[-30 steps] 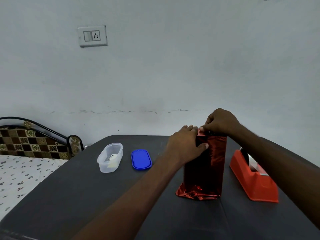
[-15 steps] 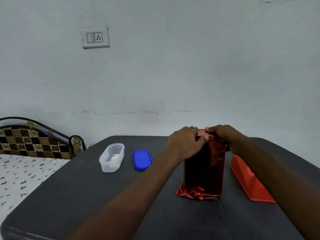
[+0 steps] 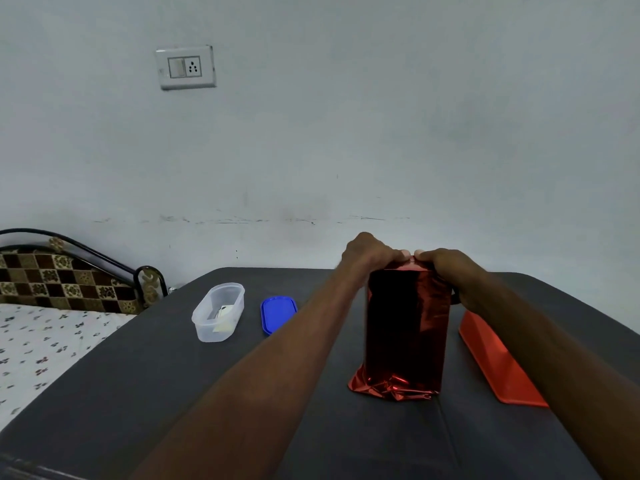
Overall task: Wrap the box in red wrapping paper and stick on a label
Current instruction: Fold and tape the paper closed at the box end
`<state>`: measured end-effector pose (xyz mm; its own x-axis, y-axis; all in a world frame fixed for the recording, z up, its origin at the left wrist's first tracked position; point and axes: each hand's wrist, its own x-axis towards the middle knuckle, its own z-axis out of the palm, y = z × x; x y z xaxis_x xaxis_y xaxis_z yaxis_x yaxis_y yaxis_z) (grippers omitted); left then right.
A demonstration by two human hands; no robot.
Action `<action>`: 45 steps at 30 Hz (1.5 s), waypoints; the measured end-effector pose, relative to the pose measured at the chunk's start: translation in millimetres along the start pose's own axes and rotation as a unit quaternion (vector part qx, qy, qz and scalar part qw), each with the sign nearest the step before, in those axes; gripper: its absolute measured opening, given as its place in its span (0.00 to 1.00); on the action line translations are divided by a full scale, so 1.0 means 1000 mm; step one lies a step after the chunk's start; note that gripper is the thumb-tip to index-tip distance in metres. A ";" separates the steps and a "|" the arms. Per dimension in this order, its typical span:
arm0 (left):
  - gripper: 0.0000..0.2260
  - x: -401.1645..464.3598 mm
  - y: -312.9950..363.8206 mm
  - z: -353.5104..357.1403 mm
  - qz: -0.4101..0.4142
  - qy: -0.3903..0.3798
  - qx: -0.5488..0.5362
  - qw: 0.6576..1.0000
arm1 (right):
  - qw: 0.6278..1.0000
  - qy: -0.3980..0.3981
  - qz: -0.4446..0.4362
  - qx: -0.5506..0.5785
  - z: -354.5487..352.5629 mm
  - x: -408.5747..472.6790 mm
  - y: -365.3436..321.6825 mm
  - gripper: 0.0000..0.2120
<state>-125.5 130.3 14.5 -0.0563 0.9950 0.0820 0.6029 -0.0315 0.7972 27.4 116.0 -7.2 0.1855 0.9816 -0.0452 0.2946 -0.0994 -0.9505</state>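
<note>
A tall box in shiny red wrapping paper [image 3: 407, 327] stands upright on the dark grey table [image 3: 173, 393], its paper crumpled at the base. My left hand [image 3: 367, 256] curls over the box's top left edge and grips the paper there. My right hand [image 3: 445, 268] holds the top right edge, fingers bent over the paper and thumb down the right side. The fingertips of both hands nearly meet at the top. No label is visible on the box.
An orange-red tape dispenser [image 3: 498, 365] lies right of the box, partly hidden by my right forearm. A clear plastic tub [image 3: 218, 311] with small papers inside and its blue lid [image 3: 278, 313] sit to the left. A bed [image 3: 45, 341] adjoins the table's left side.
My right hand dropped from above the box top to its right top edge. My left hand shifted from the front face up onto the top left edge. The box stayed put.
</note>
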 end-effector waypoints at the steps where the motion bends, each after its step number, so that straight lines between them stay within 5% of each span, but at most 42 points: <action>1: 0.27 0.001 -0.001 -0.002 -0.011 -0.003 -0.015 1.000 | 1.000 -0.004 0.002 0.002 0.000 0.001 0.000 0.14; 11: 0.12 -0.002 -0.015 -0.001 0.013 0.001 -0.080 0.997 | 1.000 0.012 0.004 0.008 -0.001 -0.002 0.000 0.14; 19: 0.30 -0.052 -0.051 0.009 0.126 -0.050 -0.195 0.971 | 0.997 0.039 -0.027 0.062 0.001 -0.014 0.001 0.15; 25: 0.39 -0.066 -0.092 0.024 0.070 -0.113 -0.129 0.983 | 0.978 0.161 -0.136 -0.008 0.010 -0.025 0.016 0.30; 33: 0.25 -0.051 -0.084 0.019 0.091 -0.013 -0.086 0.992 | 0.904 0.269 -0.307 -0.128 0.018 -0.025 0.031 0.29; 40: 0.24 -0.037 -0.060 0.000 0.156 0.054 0.090 0.982 | 0.819 0.195 -0.417 -0.342 0.013 -0.023 0.032 0.35; 45: 0.24 -0.037 -0.037 -0.020 0.226 0.011 0.340 0.913 | 0.812 0.003 -0.381 -0.443 0.007 -0.029 0.024 0.40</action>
<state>-161.5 92.6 -5.9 0.3100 0.8922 0.3285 0.9224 -0.3659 0.1232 22.4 85.9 -31.1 -0.3633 0.8127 0.4555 0.8838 0.4554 -0.1076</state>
